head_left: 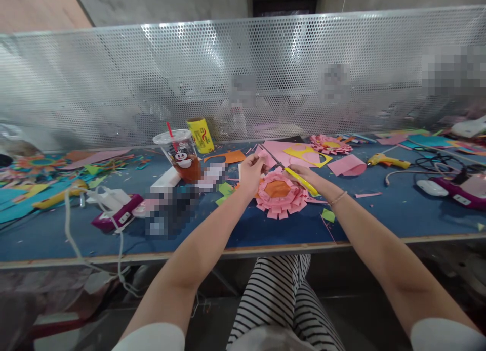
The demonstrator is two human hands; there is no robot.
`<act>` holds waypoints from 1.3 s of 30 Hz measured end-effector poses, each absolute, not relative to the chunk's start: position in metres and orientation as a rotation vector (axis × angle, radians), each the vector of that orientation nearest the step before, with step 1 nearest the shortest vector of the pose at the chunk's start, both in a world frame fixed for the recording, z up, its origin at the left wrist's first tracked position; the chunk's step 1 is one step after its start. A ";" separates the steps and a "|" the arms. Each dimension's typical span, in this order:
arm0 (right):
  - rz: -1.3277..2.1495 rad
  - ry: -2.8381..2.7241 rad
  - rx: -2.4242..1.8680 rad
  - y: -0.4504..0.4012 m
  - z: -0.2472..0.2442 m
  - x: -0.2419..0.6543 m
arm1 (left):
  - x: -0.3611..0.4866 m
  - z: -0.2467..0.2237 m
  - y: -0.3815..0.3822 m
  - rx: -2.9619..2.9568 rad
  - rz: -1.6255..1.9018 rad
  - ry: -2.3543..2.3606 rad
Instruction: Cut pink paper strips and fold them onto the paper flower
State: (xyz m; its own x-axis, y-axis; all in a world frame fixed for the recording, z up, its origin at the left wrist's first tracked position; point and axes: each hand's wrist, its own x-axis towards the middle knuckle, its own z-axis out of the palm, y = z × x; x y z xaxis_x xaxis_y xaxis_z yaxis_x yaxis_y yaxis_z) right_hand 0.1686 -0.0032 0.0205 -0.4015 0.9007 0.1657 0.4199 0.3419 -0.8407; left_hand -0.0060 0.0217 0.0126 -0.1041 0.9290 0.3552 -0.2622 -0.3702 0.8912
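Observation:
My left hand pinches a small piece of pink paper above the table. In my right hand is a pair of scissors with yellow handles, its dark blades pointing left toward that paper. Whether the blades touch the paper I cannot tell. Just below both hands lies a pink paper flower with fringed petals and an orange centre. Pink sheets and a yellow sheet with cut-out holes are spread behind my hands.
To the left stand a lidded drink cup with a red straw and a yellow roll. A yellow glue gun lies to the right near cables. Purple power strips sit at both sides. A perforated metal screen closes off the back.

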 end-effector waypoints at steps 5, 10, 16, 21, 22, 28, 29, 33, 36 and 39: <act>0.976 -1.989 -1.144 0.001 0.017 0.171 | -0.006 0.015 0.021 1.208 1.622 0.824; 1.004 -1.964 -1.160 0.001 0.015 0.171 | -0.004 0.018 0.018 1.154 1.605 0.804; 1.136 -1.867 -1.189 -0.006 0.022 0.167 | -0.001 0.022 0.015 1.063 1.588 0.822; 1.175 -1.818 -1.177 -0.008 0.023 0.164 | -0.001 0.022 0.017 0.997 1.546 0.772; 1.159 -1.827 -1.178 -0.008 0.022 0.164 | -0.002 0.022 0.017 0.977 1.539 0.762; 0.929 -1.904 -1.334 0.000 0.018 0.162 | -0.003 0.022 0.017 0.887 1.496 0.710; 0.890 -1.925 -1.360 0.002 0.018 0.162 | -0.003 0.022 0.017 0.881 1.488 0.711; 0.694 -2.025 -1.430 0.009 0.017 0.163 | -0.003 0.022 0.016 0.874 1.469 0.718; 0.546 -2.039 -1.495 0.012 0.017 0.165 | -0.003 0.023 0.015 0.870 1.482 0.726; 0.339 -1.979 -1.478 0.015 0.016 0.170 | -0.002 0.023 0.015 0.869 1.492 0.714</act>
